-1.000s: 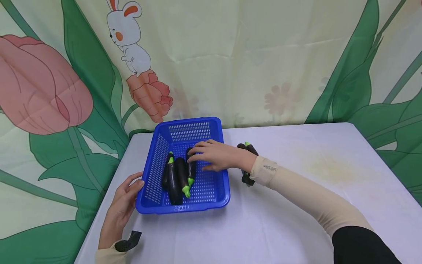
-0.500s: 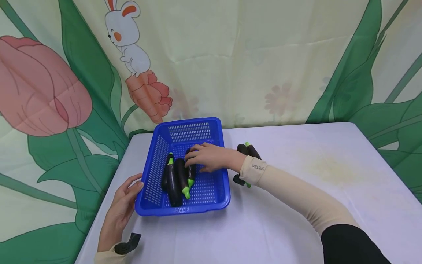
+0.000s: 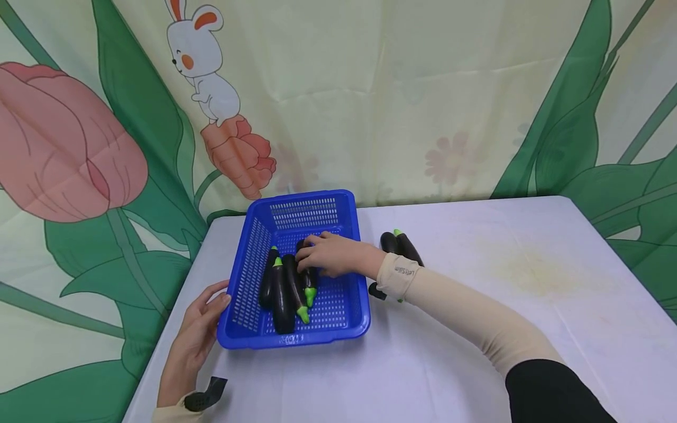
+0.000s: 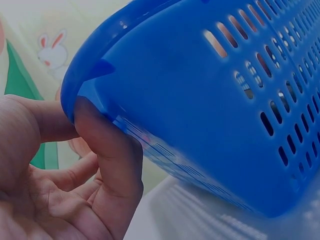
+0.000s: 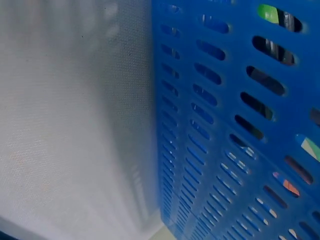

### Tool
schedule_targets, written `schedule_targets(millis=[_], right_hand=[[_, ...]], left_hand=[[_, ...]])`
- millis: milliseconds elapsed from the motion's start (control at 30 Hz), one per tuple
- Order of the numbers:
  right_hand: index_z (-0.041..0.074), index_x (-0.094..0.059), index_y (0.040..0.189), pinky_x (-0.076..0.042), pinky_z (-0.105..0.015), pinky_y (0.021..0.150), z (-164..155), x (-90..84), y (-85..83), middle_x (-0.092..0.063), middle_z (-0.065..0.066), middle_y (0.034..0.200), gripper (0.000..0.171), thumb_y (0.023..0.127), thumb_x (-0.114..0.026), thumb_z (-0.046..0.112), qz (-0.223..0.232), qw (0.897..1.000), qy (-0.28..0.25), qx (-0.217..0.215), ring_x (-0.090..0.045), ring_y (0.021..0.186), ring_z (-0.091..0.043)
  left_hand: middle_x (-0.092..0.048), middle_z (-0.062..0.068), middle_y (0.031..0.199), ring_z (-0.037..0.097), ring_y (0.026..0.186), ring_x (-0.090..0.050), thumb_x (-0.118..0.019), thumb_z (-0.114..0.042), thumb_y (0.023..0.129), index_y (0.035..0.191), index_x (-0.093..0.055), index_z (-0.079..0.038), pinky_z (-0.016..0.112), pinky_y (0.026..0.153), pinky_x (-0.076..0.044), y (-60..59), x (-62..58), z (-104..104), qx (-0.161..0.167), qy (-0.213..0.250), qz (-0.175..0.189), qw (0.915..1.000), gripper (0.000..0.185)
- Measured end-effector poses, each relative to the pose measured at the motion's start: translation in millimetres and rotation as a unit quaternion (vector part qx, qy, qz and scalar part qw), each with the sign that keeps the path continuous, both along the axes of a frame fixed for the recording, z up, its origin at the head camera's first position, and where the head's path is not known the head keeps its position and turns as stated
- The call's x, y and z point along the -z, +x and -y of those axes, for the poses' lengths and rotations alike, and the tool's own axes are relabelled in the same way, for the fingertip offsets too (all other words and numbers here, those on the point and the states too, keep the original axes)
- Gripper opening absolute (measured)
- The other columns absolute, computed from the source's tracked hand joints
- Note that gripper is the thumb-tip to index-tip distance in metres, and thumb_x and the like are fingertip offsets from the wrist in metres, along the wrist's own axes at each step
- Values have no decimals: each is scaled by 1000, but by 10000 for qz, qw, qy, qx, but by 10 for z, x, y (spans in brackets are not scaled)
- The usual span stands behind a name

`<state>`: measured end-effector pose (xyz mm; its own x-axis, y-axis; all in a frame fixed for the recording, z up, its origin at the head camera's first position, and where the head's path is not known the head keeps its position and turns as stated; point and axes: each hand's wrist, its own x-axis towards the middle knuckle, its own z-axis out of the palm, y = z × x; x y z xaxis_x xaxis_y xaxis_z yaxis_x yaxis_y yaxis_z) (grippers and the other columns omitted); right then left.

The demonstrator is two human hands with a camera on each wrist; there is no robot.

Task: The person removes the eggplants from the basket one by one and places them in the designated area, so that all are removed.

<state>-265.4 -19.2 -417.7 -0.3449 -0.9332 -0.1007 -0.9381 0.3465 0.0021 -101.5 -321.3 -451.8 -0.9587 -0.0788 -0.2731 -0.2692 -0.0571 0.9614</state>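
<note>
In the head view my left hand [image 3: 193, 335] is at the near left of a blue plastic basket [image 3: 293, 339], pinching its rim; the left wrist view shows a thumb and finger [image 4: 117, 170] at the rim of the basket [image 4: 185, 100]. My right hand [image 3: 338, 255] reaches over the right wall, its fingers curled on the rightmost eggplant [image 3: 310, 281]. Alongside lie several dark eggplants [image 3: 282, 299] with green stems. The right fingertips are partly hidden. In the right wrist view only the basket's slotted wall [image 5: 215, 125] shows, without the hand.
More eggplants [image 3: 389, 241] lie on the white-clothed table [image 3: 476, 294] right of the basket, partly covered by the right wrist. Behind the table hangs a printed curtain [image 3: 402, 117] with a rabbit and flowers.
My right hand has moved slightly left and down, its fingers closing onto the rightmost eggplant. The eggplants in the basket have shifted a little rightward. The left hand stays at the rim.
</note>
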Motion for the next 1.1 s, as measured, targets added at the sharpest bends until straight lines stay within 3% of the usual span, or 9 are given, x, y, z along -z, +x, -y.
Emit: schedule_targets(millis=[233, 467, 967, 1100], right_hand=[[32, -67, 137, -50, -52, 111, 24, 9, 10, -61, 7, 148, 39, 102, -66, 15, -221, 9996, -140, -74, -48, 142, -24], [34, -70, 131, -54, -46, 101, 74, 46, 20, -65, 6, 138, 34, 103, -64, 15, -633, 9979, -147, -69, -55, 127, -24], [33, -69, 133, -52, -47, 103, 73, 14, 25, -69, 9, 136, 34, 104, -64, 16, -630, 9980, -48, 35, -57, 124, -21], [34, -71, 131, -52, -46, 102, 38, -39, 39, -70, 10, 134, 33, 104, -64, 17, -599, 9979, -250, 81, -57, 121, -21]], left_hand=[[-73, -12, 112, 7, 100, -73, -60, -25, 107, 146, -45, -19, 25, 85, -63, 5, 3, -13, -25, -36, 4, 10000, 41], [-73, -12, 113, 8, 101, -72, -59, -24, 107, 145, -46, -19, 25, 86, -63, -11, 18, -13, 11, -20, -20, 10000, 41], [-73, -11, 112, 8, 100, -73, -59, -23, 108, 144, -46, -19, 26, 86, -64, -8, 37, 18, -1, 98, -53, 9999, 39], [-73, -12, 112, 8, 100, -73, -59, -24, 108, 145, -45, -19, 26, 86, -63, -6, 44, 22, -10, 49, -65, 10000, 40]])
